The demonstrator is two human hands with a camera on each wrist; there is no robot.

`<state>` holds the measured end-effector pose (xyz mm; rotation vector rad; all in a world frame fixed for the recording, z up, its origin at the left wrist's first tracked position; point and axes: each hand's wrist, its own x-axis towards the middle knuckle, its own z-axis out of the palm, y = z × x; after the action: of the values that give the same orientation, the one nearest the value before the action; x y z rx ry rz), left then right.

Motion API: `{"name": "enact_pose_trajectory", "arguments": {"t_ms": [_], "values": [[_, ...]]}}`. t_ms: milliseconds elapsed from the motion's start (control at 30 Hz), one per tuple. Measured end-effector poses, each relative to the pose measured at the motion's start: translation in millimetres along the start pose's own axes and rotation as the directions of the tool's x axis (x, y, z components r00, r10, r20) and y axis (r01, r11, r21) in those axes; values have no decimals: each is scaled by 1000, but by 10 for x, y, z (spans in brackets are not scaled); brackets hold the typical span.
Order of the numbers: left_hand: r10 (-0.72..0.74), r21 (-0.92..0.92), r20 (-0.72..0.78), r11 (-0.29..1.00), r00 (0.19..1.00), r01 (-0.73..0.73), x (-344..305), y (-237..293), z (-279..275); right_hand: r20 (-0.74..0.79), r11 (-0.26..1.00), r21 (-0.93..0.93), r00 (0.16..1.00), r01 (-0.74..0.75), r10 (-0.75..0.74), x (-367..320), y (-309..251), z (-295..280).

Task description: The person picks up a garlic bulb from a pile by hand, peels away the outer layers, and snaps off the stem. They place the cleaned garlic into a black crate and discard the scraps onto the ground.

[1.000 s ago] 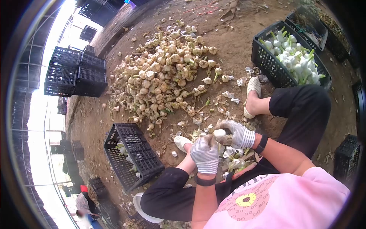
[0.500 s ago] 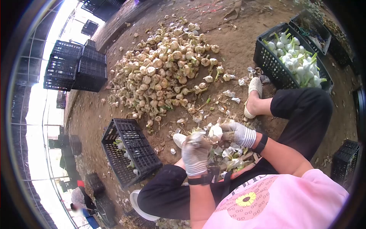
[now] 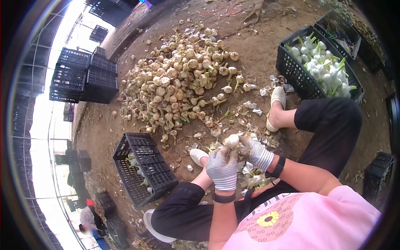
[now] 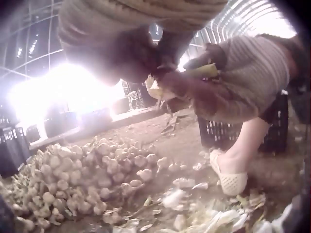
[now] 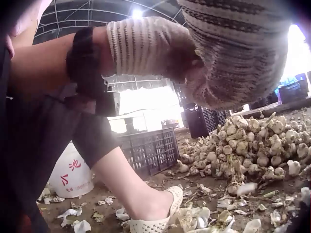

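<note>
1. Garlic bulb (image 3: 231, 141): on the person's side of the heap (image 3: 179, 79)
2. Left hand (image 3: 222, 168): fingertips pinching the garlic bulb
3. Right hand (image 3: 259, 156): fingers curled round the stem (image 4: 203, 71), tips partly hidden

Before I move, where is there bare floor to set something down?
The widest bare soil lies between the garlic heap and the crate of white bulbs. Smaller room shows beyond the crate by the left knee. Peelings crowd the floor around the hands and shoes.
</note>
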<state>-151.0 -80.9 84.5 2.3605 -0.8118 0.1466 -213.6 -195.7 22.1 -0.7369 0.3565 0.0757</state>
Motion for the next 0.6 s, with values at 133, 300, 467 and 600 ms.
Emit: {"name": "enact_pose_trajectory", "arguments": {"t_ms": [133, 300, 467, 600], "values": [[81, 214, -38, 974, 996, -71, 30, 74, 52, -46, 999, -33, 999, 14, -16, -52, -9, 85], [16, 53, -7, 998, 1000, -16, 125, 97, -16, -34, 1000, 11, 999, -21, 21, -66, -135, 132], [-515, -718, 110, 550, 850, 426, 178, -510, -218, 433, 905, 309, 890, -294, 141, -238, -287, 48], [-236, 221, 304, 960, 923, 173, -168, -1091, -35, 352, 913, 321, 927, -253, 133, -184, -226, -3]]}}
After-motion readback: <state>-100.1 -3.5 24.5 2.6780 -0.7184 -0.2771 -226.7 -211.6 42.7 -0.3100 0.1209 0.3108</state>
